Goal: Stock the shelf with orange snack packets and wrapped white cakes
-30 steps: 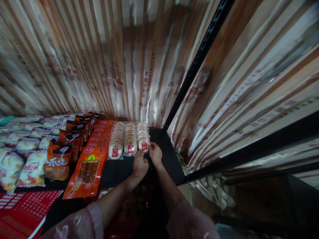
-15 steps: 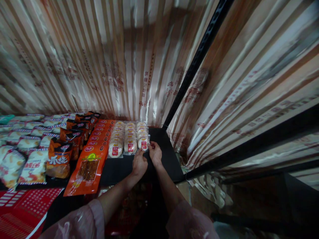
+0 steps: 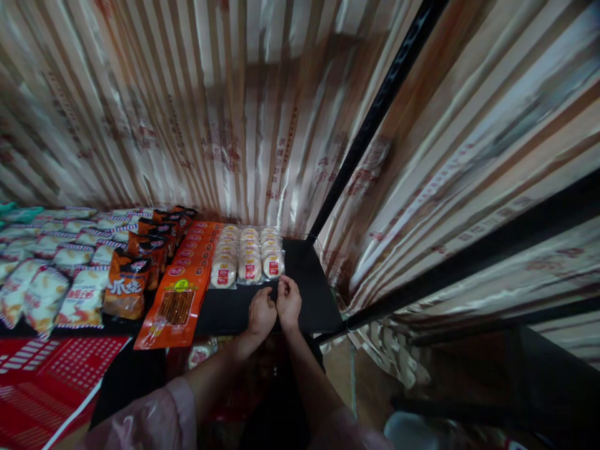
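Three short rows of clear-wrapped round white rice crackers (image 3: 273,265) with red labels lie on the black shelf (image 3: 312,300). My left hand (image 3: 262,311) is just in front of the right-hand row, its fingers curled, with nothing visible in them. Close beside it, my right hand (image 3: 287,303) has its fingers drawn together near the front packet's lower corner; whether they touch it I cannot tell. Left of the crackers lies a long orange packet (image 3: 175,306) of brown snack sticks, its front end jutting past the shelf edge.
Orange-and-black snack bags (image 3: 124,290) and several rows of white snack bags (image 3: 82,297) fill the shelf's left side. A red plastic basket (image 3: 51,369) stands below. Black metal posts (image 3: 370,134) and a pleated curtain (image 3: 262,112) bound the shelf behind and right.
Both hands have come back off the front rice cracker packet on the right, toward me. The view has shifted slightly, so the shelf goods sit a little farther right.
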A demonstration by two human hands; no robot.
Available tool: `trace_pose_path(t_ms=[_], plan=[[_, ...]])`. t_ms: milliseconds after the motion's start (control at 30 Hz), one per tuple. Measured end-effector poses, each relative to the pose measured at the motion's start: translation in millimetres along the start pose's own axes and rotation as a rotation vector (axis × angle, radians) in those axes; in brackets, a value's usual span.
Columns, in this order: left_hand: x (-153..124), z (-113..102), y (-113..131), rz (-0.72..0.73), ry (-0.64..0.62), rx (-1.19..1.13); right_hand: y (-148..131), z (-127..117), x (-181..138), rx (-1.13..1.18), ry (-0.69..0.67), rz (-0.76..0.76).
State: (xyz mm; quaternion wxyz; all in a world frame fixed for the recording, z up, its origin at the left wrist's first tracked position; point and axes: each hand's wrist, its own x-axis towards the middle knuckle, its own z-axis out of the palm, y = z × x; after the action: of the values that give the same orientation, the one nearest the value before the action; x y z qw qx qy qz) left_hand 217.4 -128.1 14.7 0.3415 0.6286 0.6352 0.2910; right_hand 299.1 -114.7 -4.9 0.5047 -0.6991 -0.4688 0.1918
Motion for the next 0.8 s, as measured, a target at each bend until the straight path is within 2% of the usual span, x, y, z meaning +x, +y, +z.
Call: trace_pose_path(t_ms=[367,533,700,800], plan=[[-63.1,-22.0,-39.9,0.048,-0.016,-0.117,-5.4,13.3,-78.2,0.074,-0.073,-0.017],[-87.9,-35.6,-62.1,0.092,0.013,-0.146,-12.6,18.2,-111.1,0.039,-0.133,-0.108],[-105.2,-38.1,-97.5,0.105,-0.018,-0.168,-13.6,26.0,-139.0,-0.004,-0.213,-0.158],[-113.6,-36.4,-123.4,0.029,-0.032,-0.122,-5.0,35.7,-155.0,-0.047,-0.313,-0.136]])
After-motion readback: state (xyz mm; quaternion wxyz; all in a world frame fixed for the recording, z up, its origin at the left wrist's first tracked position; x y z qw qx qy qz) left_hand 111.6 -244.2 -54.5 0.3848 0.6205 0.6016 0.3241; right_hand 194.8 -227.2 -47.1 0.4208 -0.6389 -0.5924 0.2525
